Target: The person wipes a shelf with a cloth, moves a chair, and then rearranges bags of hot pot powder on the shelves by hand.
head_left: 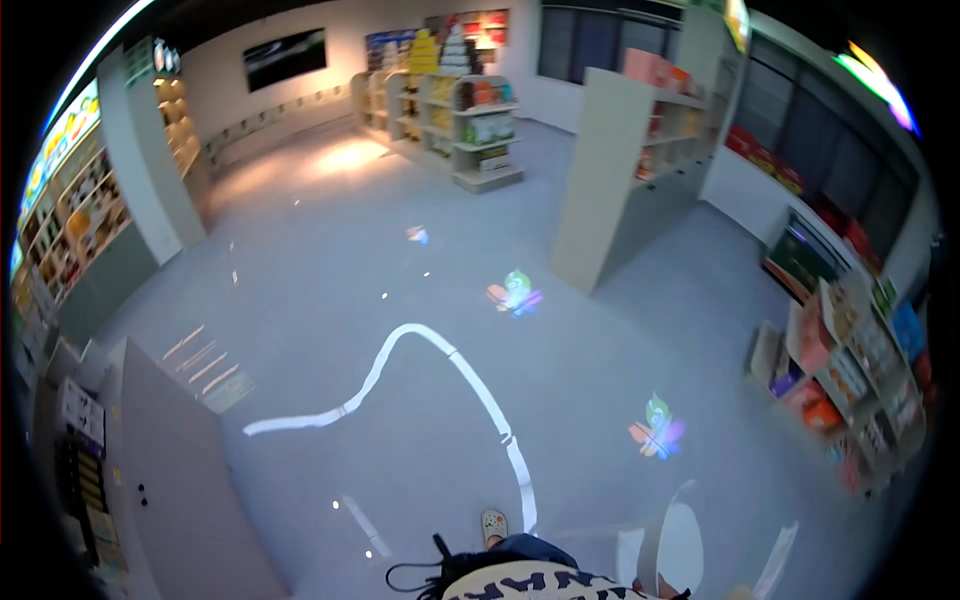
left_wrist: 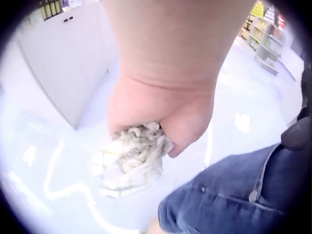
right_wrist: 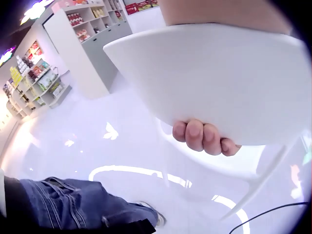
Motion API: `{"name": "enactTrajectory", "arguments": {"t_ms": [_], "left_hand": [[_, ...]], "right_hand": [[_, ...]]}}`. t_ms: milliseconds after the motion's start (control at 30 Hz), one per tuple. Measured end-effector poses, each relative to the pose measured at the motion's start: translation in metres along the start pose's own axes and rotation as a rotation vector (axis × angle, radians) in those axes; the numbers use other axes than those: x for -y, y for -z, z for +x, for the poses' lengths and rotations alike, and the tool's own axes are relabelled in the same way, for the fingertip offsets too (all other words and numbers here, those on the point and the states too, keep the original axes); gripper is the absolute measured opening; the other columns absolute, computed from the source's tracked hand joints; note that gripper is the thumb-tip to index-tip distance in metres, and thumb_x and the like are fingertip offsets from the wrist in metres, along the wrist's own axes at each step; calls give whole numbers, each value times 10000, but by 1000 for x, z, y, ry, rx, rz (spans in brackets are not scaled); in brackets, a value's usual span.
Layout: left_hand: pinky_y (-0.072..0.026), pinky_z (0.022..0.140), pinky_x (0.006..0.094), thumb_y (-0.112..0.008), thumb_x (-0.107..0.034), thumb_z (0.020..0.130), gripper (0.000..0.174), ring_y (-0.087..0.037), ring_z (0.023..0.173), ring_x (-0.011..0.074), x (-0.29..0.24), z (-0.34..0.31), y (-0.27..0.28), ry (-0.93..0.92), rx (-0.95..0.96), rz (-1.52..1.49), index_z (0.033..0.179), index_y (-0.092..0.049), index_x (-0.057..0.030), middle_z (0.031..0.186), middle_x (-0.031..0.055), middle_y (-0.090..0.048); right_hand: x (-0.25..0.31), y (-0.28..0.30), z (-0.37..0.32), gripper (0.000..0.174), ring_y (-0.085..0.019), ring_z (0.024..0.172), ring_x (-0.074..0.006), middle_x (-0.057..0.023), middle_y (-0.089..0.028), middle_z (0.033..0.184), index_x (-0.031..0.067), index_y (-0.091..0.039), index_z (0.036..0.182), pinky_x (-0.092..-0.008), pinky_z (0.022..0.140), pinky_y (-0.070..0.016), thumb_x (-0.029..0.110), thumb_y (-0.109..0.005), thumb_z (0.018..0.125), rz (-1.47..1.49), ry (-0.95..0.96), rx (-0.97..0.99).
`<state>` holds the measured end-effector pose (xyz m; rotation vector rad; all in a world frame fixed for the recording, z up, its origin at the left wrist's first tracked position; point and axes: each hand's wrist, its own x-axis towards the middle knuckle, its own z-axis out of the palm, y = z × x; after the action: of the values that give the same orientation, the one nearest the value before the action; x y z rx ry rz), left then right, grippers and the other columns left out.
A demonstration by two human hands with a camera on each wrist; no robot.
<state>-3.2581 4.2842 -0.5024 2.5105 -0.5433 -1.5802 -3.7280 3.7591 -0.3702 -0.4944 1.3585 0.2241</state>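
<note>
In the left wrist view my left hand (left_wrist: pixel 163 105) grips a crumpled, off-white rag (left_wrist: pixel 131 163) that bulges out below the fist. The fingers are mostly hidden behind the hand and cloth. My right hand (right_wrist: pixel 202 136) holds a white chair (right_wrist: pixel 209 78) with a smooth, curved shell; its fingertips curl round the shell's edge, while the palm is hidden behind it. Pale slanting legs show beneath the shell. In the head view the chair (head_left: pixel 683 545) appears at the bottom right beside my body; the left hand is out of that view.
A pale cabinet (head_left: pixel 180 480) stands at the left. Stocked shelves (head_left: pixel 855 370) are at the right, a tall shelf unit (head_left: pixel 600 180) stands further ahead, and display shelves (head_left: pixel 485 135) line the back. A curved white light strip (head_left: pixel 480 380) and projected flowers (head_left: pixel 657 430) mark the floor.
</note>
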Motion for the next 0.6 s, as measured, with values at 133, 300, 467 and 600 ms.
{"name": "enactTrajectory", "arguments": {"t_ms": [133,300,467,600], "left_hand": [[-504,774,436,-612,-356,871,356,-669,875,358,-50,67,118,64,36,10,888,-730,-21,889,193,-709],[-513,792,413,-617,-358,854,378,-678,885,355,-132,179,255,179,13,-245,897,-725,2,881,203,-707],[-495,854,428,-629,-380,834,397,-648,1008,400,-190,261,419,-319,-506,-275,931,-720,-6,961,237,-695],[-497,864,456,-558,-358,868,363,-637,1014,398,-207,351,556,-187,-37,250,999,-695,-49,1057,227,-675]], "right_hand": [[191,-97,24,470,-344,428,-229,-77,-381,514,104,-453,599,-364,441,-283,491,-367,851,-192,22,26],[423,-225,81,502,-342,426,-225,-74,-383,515,101,-458,607,-360,436,-279,518,-349,865,-400,62,41],[618,-365,150,535,-339,424,-220,-71,-385,516,99,-462,615,-356,431,-275,545,-330,879,-492,84,64],[759,-464,181,562,-337,422,-217,-68,-386,516,97,-466,621,-352,427,-272,567,-316,890,-519,112,61]]}}
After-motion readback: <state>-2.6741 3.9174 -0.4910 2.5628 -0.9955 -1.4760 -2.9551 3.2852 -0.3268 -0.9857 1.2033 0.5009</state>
